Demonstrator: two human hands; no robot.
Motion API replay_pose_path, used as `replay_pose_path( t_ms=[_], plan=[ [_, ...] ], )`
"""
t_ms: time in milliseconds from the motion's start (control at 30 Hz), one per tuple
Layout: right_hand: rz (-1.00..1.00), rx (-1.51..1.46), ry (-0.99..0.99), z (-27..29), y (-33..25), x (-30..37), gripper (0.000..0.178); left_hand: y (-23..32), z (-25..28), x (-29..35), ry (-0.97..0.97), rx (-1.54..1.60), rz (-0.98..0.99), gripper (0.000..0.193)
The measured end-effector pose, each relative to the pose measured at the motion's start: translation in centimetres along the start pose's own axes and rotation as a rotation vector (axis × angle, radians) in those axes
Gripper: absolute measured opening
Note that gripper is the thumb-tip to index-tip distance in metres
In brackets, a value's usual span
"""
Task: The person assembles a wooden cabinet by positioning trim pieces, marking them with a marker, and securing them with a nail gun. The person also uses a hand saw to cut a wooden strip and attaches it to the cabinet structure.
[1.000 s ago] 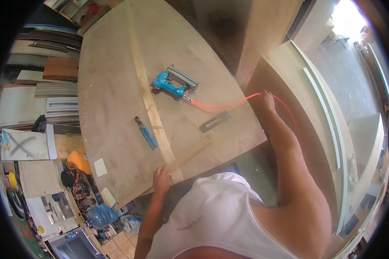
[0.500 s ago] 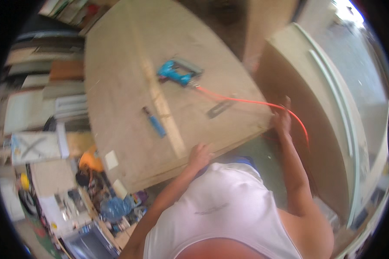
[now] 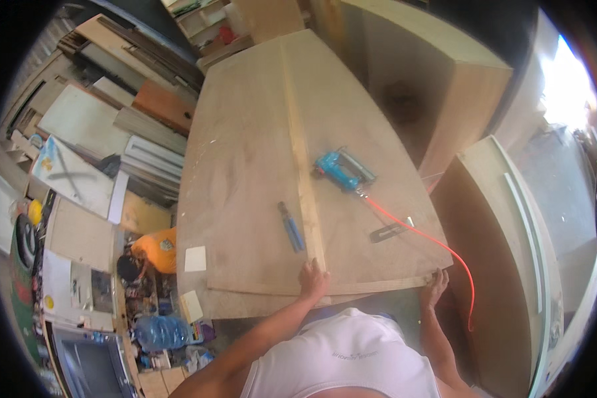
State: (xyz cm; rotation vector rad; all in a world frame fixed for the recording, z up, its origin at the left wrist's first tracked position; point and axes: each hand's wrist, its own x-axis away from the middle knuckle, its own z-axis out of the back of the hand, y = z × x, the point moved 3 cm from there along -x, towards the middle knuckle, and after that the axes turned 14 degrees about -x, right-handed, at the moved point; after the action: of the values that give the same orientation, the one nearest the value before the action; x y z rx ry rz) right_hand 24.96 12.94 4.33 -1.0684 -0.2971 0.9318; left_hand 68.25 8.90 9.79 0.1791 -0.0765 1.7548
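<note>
A large brown plywood panel lies in front of me, with a pale wood strip running lengthwise along it. My left hand is closed at the panel's near edge, by the strip's near end. At the near right corner my right hand grips the panel's edge, fingers on top. Another board shows below the near left edge. On the panel rest a blue nail gun with an orange-red air hose, a slim blue-handled tool and a flat dark slotted piece.
A curved brown panel stands close on the right, behind it a box-like wooden cabinet. Stacked boards fill the left. A clear plastic bottle and an orange object sit low beside the panel.
My right hand has gone from outstretched fingers beside the corner to gripping it. My left hand now lies by the strip's end. The whole view has shifted, showing more of the far end.
</note>
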Motion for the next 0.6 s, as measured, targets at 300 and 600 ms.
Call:
replay_pose_path(
  t_ms=[300,600],
  plan=[
    [-0.497,-0.310,0.234,-1.4,-5.9,2.7,0.047,0.3,-1.6,-1.9,0.011,0.125,-0.084,0.078],
    [-0.617,-0.660,0.389,2.0,-7.5,2.7,0.043,-5.9,1.3,-2.1,0.006,0.088,0.057,0.077]
  ],
)
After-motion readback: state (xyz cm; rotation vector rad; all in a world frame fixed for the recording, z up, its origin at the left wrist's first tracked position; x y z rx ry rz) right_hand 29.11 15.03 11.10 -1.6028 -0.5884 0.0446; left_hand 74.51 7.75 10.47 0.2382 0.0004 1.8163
